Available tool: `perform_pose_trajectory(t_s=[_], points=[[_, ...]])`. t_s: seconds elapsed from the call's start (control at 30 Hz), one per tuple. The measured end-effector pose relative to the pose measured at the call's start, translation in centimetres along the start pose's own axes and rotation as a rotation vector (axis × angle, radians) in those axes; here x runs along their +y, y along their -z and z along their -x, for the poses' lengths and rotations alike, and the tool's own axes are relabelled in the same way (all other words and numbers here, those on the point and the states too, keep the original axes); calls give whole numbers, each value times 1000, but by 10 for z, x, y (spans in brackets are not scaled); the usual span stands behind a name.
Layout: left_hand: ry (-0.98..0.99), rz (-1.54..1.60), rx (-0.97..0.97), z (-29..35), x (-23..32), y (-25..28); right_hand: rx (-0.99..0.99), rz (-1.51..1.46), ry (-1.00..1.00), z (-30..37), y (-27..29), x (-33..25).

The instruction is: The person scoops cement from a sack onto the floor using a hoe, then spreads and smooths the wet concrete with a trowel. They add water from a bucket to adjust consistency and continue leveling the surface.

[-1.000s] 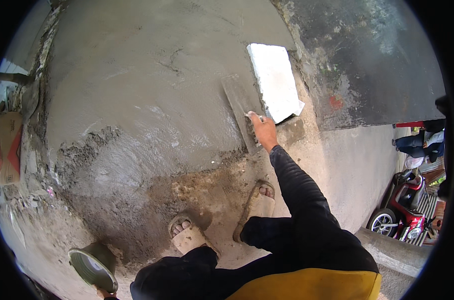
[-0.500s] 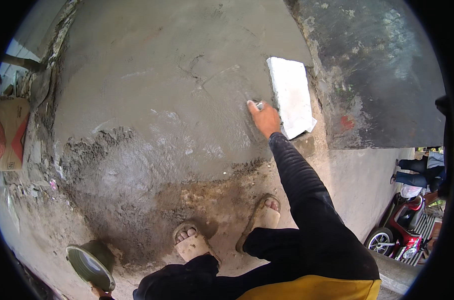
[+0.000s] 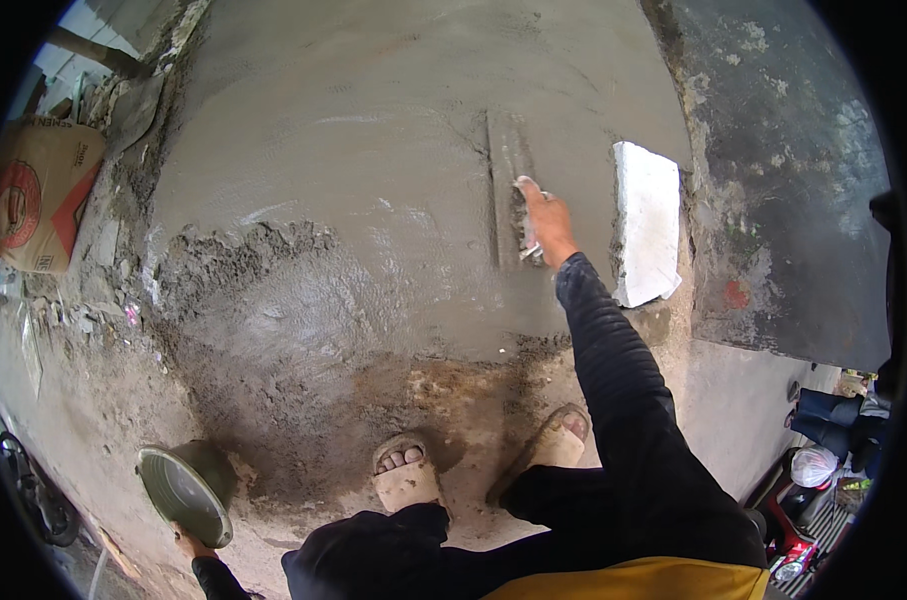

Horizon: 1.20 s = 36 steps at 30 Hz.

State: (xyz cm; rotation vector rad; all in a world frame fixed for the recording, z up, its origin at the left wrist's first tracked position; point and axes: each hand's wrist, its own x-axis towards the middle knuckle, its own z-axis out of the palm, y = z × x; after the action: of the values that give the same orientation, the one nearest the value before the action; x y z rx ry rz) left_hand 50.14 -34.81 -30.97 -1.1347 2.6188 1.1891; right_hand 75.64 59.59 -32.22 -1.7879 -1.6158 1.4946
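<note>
My right hand (image 3: 550,225) is closed around the handle of a long rectangular plastering trowel (image 3: 504,170). Its narrow blade lies on smooth grey wet cement (image 3: 383,160), pointing away from me. To the right of that hand, a white block (image 3: 648,225) rests along the cement's right side. At the lower left, my left hand (image 3: 193,541) grips the near rim of a dull green bucket (image 3: 205,483), which is tilted with its mouth toward the left. Some of the left fingers are hidden behind the rim.
My sandalled feet (image 3: 410,480) stand on brownish ground at the cement's rough near edge. A brown paper cement sack (image 3: 43,190) sits at the far left beside rubble. A dark slab (image 3: 773,180) borders the right. Beyond it are another person (image 3: 833,420) and a red motorbike (image 3: 796,545).
The trowel has turned so its blade now shows clearly, lying lengthwise away from me. My right hand is farther left of the white block. The left hand stays on the bucket.
</note>
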Motion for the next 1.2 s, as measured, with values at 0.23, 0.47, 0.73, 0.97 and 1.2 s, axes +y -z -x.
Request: perform_pose_trajectory(t_s=[0.23, 0.47, 0.73, 0.97, 1.2], points=[[-4, 12, 21, 9, 3, -1, -343, 743, 556, 80, -129, -30], [-84, -86, -21, -1, -10, 10, 157, 868, 546, -16, -49, -54], [-8, 211, -81, 2, -12, -3, 413, 621, 133, -67, 58, -45], [-56, -124, 107, 12, 35, -10, 73, 703, 297, 9, 66, -36], [-808, -127, -189, 141, 236, -124, -445, 926, 517, 92, 30, -22]])
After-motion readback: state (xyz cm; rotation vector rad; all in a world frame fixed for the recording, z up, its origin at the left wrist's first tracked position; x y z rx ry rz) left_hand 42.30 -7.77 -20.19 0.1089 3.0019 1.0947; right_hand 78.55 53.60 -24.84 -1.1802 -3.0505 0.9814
